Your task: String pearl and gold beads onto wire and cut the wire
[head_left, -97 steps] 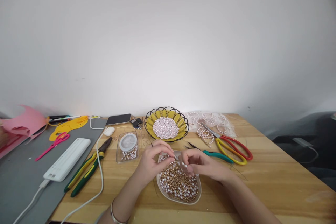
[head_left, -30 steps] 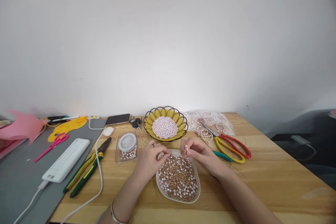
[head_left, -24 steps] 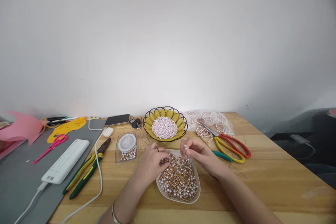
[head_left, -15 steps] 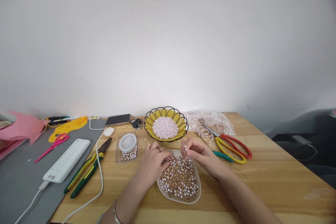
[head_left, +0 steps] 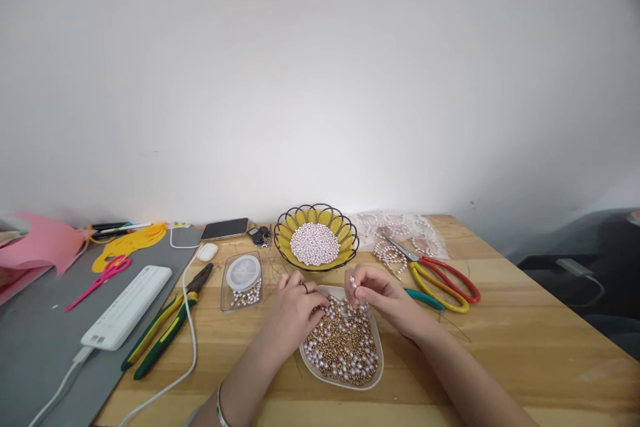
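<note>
A white dish [head_left: 342,385] on the table holds a mix of small gold beads and larger pale pink pearl beads. Over its left rim curls my left hand [head_left: 296,310], thumb and forefinger drawn together at the beads; what they pinch, if anything, is too small to make out. At the dish's far right edge, my right hand [head_left: 383,297] is closed in a pinch on a few pearl beads [head_left: 353,281]. Behind the dish stands a black wire basket [head_left: 283,250] with a yellow lining, full of pale pink pearl beads.
Red-and-yellow-handled scissors [head_left: 443,280] and a teal handle [head_left: 425,299] lie right. Bead strings [head_left: 390,257] rest near a clear bag [head_left: 430,237]. Left are a lidded clear box [head_left: 243,280], pliers [head_left: 167,323], a white cable [head_left: 194,340], power bank [head_left: 127,307], phone [head_left: 225,228] and pink scissors [head_left: 100,280].
My left fingers have shifted very slightly at the dish's rim. My right hand keeps its pinch in nearly the same place.
</note>
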`<state>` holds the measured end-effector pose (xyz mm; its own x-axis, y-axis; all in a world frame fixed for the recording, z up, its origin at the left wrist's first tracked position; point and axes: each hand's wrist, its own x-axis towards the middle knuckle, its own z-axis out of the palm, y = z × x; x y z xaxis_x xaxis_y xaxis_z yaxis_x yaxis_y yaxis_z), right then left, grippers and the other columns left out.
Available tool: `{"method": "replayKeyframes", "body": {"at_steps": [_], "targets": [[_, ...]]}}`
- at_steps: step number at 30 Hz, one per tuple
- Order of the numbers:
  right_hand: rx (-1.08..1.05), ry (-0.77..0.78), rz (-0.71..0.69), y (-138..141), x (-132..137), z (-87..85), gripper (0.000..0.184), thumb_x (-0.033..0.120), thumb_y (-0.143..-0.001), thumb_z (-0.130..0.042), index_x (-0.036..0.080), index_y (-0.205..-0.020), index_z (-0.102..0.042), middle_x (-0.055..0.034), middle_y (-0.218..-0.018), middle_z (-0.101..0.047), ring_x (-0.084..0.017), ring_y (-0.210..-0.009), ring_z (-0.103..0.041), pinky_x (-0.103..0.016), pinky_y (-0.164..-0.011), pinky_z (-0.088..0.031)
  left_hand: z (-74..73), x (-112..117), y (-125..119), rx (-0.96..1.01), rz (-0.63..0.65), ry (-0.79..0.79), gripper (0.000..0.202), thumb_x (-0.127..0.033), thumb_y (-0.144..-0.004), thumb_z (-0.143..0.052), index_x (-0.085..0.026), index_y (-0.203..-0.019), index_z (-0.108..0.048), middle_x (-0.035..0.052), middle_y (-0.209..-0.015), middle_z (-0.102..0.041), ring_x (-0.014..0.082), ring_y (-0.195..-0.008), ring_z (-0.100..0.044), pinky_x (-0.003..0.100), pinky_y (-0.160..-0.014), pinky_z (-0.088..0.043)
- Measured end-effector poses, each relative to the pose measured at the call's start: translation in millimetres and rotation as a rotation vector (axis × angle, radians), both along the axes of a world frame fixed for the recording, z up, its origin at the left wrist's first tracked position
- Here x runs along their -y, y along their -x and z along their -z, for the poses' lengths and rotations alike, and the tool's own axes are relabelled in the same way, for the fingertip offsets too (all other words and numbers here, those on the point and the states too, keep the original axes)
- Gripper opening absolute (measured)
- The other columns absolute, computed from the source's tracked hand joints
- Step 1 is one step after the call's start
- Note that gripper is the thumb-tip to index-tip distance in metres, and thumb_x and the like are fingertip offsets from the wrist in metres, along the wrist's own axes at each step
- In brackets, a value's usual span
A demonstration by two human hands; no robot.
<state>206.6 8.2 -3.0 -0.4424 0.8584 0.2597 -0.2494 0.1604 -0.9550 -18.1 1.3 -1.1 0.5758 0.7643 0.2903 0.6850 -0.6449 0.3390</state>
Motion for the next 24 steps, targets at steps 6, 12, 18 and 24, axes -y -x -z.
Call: {"method": "replayKeyframes", "body": {"at_steps": [6, 12, 18, 24], "targets": [[0.016, 0.003, 0.006, 0, 0, 0.7, 0.035, 0.049, -0.090, -0.074, 0.020, -0.077, -0.061, 0.0009, -0.073, -0.059, -0.015, -0.068, -0.053, -0.029, -0.067, -0.041, -0.1, -2, -1, 0.073, -0.017, 0.025, 0.015, -0.009, -0.084, -0.076, -0.024, -0.083, -0.077, 0.0030, -0.081, -0.077, 0.0270, -0.089, -0.055, 0.041, -0.082, -0.035], [0.032, 0.042, -0.008, -2, 1, -0.7, 0.035, 0.051, -0.089, -0.075, 0.020, -0.078, -0.061, 0.0007, -0.073, -0.060, -0.016, -0.069, -0.054, -0.030, -0.068, -0.043, -11.7, 1, -3, 0.461, 0.011, 0.249, 0.011, -0.012, -0.086, -0.072, -0.022, -0.087, -0.076, 0.0025, -0.087, -0.078, 0.0237, -0.088, -0.065, 0.035, -0.081, -0.046], [0.023, 0.097, -0.121, -2, 4, -1.8, 0.033, 0.047, -0.090, -0.076, 0.020, -0.079, -0.061, 0.0026, -0.072, -0.061, -0.014, -0.068, -0.056, -0.029, -0.069, -0.042, -13.9, 1, -1, 0.764, 0.011, 0.455, 0.011, -0.026, -0.086, -0.074, -0.018, -0.089, -0.080, 0.0069, -0.086, -0.080, 0.0195, -0.076, -0.068, 0.029, -0.070, -0.050], [0.038, 0.171, -0.236, -1, 7, -7.7, 0.029, 0.040, -0.087, -0.079, 0.019, -0.080, -0.061, 0.0043, -0.069, -0.061, -0.011, -0.061, -0.054, -0.025, -0.061, -0.041, -17.0, 2, -1, 0.918, 0.047, 0.578, 0.022, -0.038, -0.084, -0.078, -0.016, -0.087, -0.077, 0.0095, -0.090, -0.081, 0.0216, -0.083, -0.073, 0.032, -0.077, -0.058]]}}
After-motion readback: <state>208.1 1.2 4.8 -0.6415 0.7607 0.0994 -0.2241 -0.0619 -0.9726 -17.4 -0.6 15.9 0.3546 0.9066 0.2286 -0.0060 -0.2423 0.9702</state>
